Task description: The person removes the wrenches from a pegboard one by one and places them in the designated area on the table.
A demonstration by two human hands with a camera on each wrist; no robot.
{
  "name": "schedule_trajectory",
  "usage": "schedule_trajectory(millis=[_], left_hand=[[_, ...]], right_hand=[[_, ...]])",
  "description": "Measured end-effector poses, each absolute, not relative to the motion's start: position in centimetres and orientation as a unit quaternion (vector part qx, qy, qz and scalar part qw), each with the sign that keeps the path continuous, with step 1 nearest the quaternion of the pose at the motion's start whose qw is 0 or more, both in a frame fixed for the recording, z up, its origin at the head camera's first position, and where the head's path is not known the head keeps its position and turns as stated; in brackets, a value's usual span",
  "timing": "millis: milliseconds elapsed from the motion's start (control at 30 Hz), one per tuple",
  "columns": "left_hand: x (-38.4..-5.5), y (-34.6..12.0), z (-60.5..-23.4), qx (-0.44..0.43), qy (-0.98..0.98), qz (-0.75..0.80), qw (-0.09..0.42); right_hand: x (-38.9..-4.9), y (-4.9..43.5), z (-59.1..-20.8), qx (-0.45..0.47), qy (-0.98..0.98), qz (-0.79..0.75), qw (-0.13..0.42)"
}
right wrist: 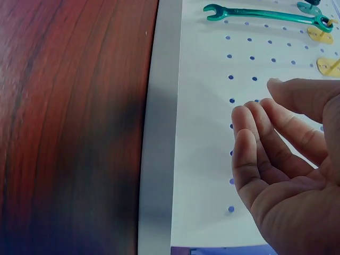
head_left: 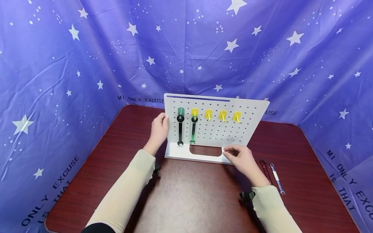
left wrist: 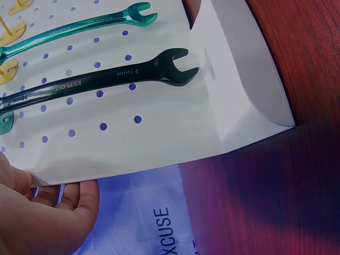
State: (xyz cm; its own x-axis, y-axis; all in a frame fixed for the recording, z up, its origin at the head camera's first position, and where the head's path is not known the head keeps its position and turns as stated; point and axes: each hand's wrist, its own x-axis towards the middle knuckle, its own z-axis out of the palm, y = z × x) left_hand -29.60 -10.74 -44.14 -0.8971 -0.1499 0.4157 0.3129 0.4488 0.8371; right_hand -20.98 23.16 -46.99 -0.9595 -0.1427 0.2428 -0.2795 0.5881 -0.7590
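A white pegboard (head_left: 215,132) stands on the table, and my left hand (head_left: 159,130) holds its left edge, thumb in front and fingers (left wrist: 87,199) behind. A black wrench (head_left: 180,132) hangs from the leftmost hook, which has a green base (head_left: 181,111). Beside it, a green wrench (head_left: 193,132) hangs on a yellow hook (head_left: 194,111). Farther right, three yellow hooks bear nothing. My right hand (head_left: 242,159) is before the board's lower right part, fingers (right wrist: 247,154) loosely bent, thumb apart, nothing between them. Whether it touches the board, I cannot tell.
On the table right of my right forearm lie a dark red wrench (head_left: 264,166), partly hidden by the arm, and a silver wrench (head_left: 276,179). The dark red wooden table (head_left: 180,200) is enclosed by a purple star-patterned curtain (head_left: 186,42). The board's base has a cutout.
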Motion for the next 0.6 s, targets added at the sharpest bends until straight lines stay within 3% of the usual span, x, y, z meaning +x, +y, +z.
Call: schedule_trajectory(millis=[600], left_hand=[[-29.6, -10.6, -44.1, -0.046, -0.82, -0.528, 0.219]], right_hand=[[-21.7, 20.3, -46.8, 0.124, -0.88, 0.454, 0.064]])
